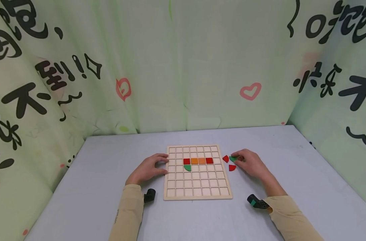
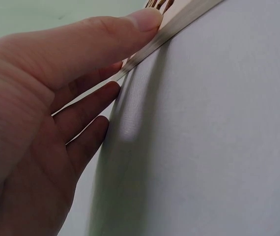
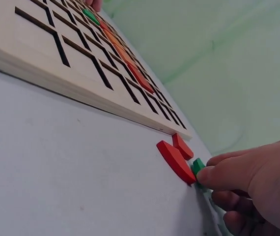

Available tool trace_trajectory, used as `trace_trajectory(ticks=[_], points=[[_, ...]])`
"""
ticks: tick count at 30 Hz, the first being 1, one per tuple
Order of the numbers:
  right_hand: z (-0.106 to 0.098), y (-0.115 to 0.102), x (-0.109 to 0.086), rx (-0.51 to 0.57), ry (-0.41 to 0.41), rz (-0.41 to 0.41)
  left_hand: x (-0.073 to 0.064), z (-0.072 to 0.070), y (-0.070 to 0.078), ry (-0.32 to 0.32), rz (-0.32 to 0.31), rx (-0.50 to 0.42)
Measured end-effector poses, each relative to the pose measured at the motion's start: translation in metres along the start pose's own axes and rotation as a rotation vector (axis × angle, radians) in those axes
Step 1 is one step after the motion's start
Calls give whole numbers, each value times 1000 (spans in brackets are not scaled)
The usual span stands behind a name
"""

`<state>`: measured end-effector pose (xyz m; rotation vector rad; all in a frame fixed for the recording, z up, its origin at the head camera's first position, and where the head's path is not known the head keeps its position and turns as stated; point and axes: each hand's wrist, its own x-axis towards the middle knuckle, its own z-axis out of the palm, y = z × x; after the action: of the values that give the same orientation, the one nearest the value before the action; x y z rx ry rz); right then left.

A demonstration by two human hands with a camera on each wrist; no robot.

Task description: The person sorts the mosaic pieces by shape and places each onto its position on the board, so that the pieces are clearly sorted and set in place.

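A square-celled wooden grid board (image 1: 198, 198) lies on the table. My left hand (image 1: 148, 169) rests its thumb and fingertips against the board's left edge; in the left wrist view the thumb (image 2: 145, 19) touches the rim. Right of the board, my right hand (image 1: 249, 162) pinches a green quarter-round block (image 1: 232, 158), partly covered by the fingers in the right wrist view. Two red blocks lie beside it: a wedge-shaped one (image 1: 225, 159) and a quarter-round one (image 1: 232, 167).
One row of the board holds a red square (image 1: 186, 161), two orange squares (image 1: 194, 161) and another red square (image 1: 209, 160). A green quarter-round block (image 1: 187, 167) sits below the left red square. Printed curtains (image 1: 186, 67) surround the white table (image 1: 110, 154).
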<state>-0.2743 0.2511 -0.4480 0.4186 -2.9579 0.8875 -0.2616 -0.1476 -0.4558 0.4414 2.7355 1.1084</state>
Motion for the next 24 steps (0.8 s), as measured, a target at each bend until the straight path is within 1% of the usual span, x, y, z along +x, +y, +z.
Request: trace_trajectory(ticks=[6,12,14,17,21,24], points=[[5,-17,0,60,81,-42,0,-1,0,3,-6,-12],[14,-44,-1,89,101,-125,-2,0,0,-4,-6,-14],[18,-52,-1,86,90,-153,-1,1,0,-4,1,-11],[25,-63,0,97,46,-201,-1,1,-1,-7,1,-8],[34,-78,5,118,-23,-222,-2,1,0,-5,-8,-12],[39,-90,8,117,-47,-237,-2,0,1,5,2,-14]])
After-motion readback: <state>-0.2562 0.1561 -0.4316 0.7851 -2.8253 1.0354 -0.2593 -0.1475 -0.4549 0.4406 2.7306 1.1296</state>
